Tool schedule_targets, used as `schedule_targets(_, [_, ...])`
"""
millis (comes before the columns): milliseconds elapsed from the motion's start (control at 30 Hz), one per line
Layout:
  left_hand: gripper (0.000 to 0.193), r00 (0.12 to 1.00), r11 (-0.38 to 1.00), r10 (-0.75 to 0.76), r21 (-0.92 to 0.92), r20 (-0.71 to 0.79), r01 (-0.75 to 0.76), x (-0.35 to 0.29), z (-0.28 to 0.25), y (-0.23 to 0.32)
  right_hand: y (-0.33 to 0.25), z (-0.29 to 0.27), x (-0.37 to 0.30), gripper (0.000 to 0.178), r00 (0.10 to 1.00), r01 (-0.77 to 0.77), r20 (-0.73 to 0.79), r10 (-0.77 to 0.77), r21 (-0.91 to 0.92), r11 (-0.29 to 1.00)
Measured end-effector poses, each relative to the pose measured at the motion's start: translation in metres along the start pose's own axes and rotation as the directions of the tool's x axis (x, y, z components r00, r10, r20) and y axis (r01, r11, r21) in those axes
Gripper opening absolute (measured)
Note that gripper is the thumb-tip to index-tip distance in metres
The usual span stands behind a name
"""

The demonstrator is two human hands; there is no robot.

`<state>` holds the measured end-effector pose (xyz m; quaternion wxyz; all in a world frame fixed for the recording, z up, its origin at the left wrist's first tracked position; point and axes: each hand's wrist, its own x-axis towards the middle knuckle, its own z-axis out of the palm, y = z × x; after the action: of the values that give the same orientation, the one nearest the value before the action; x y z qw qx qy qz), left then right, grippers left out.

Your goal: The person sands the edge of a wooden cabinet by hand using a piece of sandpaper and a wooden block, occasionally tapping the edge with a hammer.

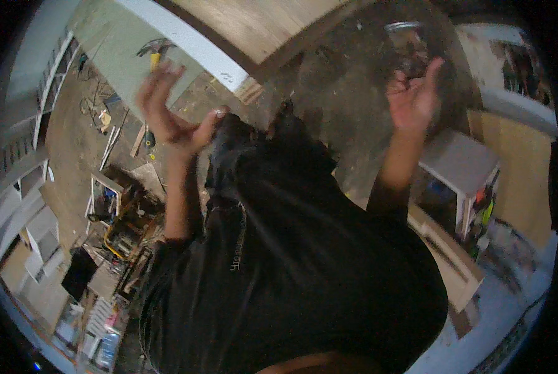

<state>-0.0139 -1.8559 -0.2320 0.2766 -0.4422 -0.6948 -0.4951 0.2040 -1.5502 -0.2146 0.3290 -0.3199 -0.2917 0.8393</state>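
Observation:
My left hand (174,121) is raised with its fingers spread and nothing in them. Beyond its fingertips a claw hammer (156,56) with a yellow and black handle lies on a pale green panel (114,43). My right hand (413,103) is held out at the right, palm toward me and thumb stretched away from the fingers. Its fingers are partly bent and blurred in shadow; I see no held thing in it. Just past them is a blurred, see-through round container (406,30) with a bright rim and dark contents; whether the fingers touch it I cannot tell.
A white-edged board (191,38) and a wooden panel (257,25) stand ahead. Tools, wood strips and cords litter the brown floor (347,93) at left, near a cluttered wooden frame (107,187). A grey-topped stool-like box (459,159) and a wooden piece (447,258) are at right.

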Motion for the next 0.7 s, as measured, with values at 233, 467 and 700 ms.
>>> schedule_targets(233, [0.077, 0.663, 0.884, 0.464, -0.263, 0.587, -0.386, 0.110, 0.014, -0.023, 0.120, -0.032, -0.114, 0.028, 0.969, -0.245, 0.059, 0.240, 0.095, 0.965])
schedule_targets(467, [0.055, 0.651, 0.790, 0.603, -0.460, 0.462, -0.406, 0.100, 0.022, -0.035, 0.225, 0.044, -0.181, 0.056, 0.984, -0.176, 0.023, 0.175, 0.175, 0.969])
schedule_targets(700, [0.042, 0.611, 0.695, 0.702, -0.539, 0.366, -0.476, 0.101, 0.029, -0.054, 0.303, 0.151, -0.206, 0.042, 0.968, 0.053, -0.242, -0.065, -0.052, 0.997])
